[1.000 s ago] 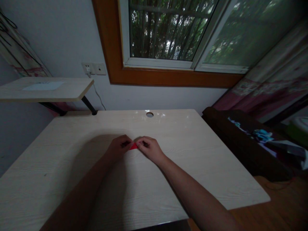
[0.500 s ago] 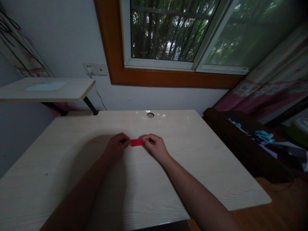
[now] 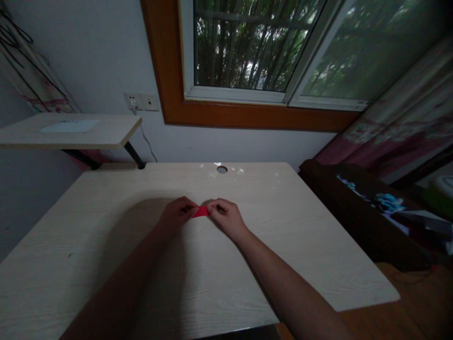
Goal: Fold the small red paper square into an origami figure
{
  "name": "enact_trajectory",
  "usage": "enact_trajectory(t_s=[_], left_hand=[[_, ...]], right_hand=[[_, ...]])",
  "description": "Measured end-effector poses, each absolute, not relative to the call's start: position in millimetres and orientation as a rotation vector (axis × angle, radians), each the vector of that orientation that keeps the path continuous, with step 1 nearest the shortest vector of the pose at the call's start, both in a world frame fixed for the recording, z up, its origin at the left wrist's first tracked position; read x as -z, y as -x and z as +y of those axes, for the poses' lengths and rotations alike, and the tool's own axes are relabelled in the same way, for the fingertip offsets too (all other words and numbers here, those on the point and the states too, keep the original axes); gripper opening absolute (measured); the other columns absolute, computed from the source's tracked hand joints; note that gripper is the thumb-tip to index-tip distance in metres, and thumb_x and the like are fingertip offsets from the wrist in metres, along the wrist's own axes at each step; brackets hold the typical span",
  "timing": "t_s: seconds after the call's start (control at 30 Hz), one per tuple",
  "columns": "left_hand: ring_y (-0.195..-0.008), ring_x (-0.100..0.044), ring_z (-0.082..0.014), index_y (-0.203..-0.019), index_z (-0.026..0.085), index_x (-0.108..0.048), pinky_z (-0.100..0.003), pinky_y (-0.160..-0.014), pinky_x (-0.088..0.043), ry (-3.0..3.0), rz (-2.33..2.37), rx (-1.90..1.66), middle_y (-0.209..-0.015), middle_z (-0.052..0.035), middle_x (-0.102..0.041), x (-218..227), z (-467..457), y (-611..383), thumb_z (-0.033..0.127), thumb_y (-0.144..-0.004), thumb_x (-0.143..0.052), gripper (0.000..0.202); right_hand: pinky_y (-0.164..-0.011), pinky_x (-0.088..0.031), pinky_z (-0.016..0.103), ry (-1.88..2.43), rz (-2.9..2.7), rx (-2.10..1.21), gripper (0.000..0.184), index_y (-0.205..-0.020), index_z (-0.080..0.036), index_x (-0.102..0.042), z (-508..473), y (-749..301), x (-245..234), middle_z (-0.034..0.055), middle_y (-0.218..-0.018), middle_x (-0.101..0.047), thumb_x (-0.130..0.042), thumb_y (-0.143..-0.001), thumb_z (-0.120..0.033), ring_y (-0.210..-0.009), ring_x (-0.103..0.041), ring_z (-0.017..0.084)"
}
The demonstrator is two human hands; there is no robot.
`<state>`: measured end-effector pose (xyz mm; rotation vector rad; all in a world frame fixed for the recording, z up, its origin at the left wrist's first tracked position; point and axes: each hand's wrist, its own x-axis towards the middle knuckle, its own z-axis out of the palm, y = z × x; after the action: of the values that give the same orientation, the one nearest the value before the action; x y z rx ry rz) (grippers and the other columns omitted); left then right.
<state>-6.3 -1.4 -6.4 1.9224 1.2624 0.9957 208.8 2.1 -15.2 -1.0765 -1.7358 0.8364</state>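
Between my two hands is a small, flat red strip (image 3: 201,211), which looks like paper. My left hand (image 3: 178,212) pinches its left end, thumb and fingertips pressed together. At the other end, the thumb and finger of my right hand (image 3: 225,212) are closed on it. Only the middle and lower edge of the strip show; its ends are covered by my fingertips. Both hands are low over the pale wooden desk (image 3: 283,226), near its middle.
A round cable hole (image 3: 222,169) is at the desk's back edge. On the left stands a raised shelf (image 3: 113,134) bearing a white sheet (image 3: 71,125). Beyond the desk's right edge is a dark brown piece of furniture (image 3: 325,203) with cloths on it. A wall and window lie behind.
My left hand has moved slightly right and its fingertips now cover more of the red strip's left end. My right hand has shifted a little left along it.
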Motion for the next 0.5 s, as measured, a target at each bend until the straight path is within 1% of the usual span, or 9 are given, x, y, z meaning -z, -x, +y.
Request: enact_trajectory(t_s=[0.13,0.3,0.5], left_hand=[[-0.075,-0.063,-0.0149,-0.081,0.018,-0.070,-0.025,-0.070,-0.047,-2.002,1.246,-0.936,-0.080,-0.0032,-0.068,6.7,-2.9,3.1,0.032,-0.087,-0.061,0.018],[-0.074,-0.062,-0.0141,-0.079,0.019,-0.070,-0.024,-0.068,-0.047,-2.064,1.223,-0.915,-0.079,-0.0031,-0.068,8.0,-3.4,1.2,0.032,-0.087,-0.061,0.018],[-0.073,-0.062,-0.0147,-0.079,0.018,-0.069,-0.025,-0.069,-0.046,-2.030,1.250,-0.935,-0.079,-0.0035,-0.068,5.7,-4.6,4.1,0.033,-0.088,-0.060,0.020]], right_hand=[[-0.069,-0.048,0.026,1.020,-1.818,-0.802,0.011,-0.087,-0.021,-0.073,-0.9,-205.8,10.8,0.0031,-0.082,-0.072,-0.063,-0.085,-0.024,-0.075,-0.064,0.017],[-0.075,-0.049,0.028,0.956,-1.916,-0.798,0.011,-0.086,-0.023,-0.072,-1.5,-203.0,7.7,0.0028,-0.086,-0.072,-0.061,-0.086,-0.023,-0.081,-0.066,0.017],[-0.069,-0.048,0.026,1.001,-1.847,-0.762,0.010,-0.083,-0.021,-0.072,-0.6,-205.5,9.1,0.0024,-0.080,-0.071,-0.062,-0.082,-0.019,-0.074,-0.064,0.016]])
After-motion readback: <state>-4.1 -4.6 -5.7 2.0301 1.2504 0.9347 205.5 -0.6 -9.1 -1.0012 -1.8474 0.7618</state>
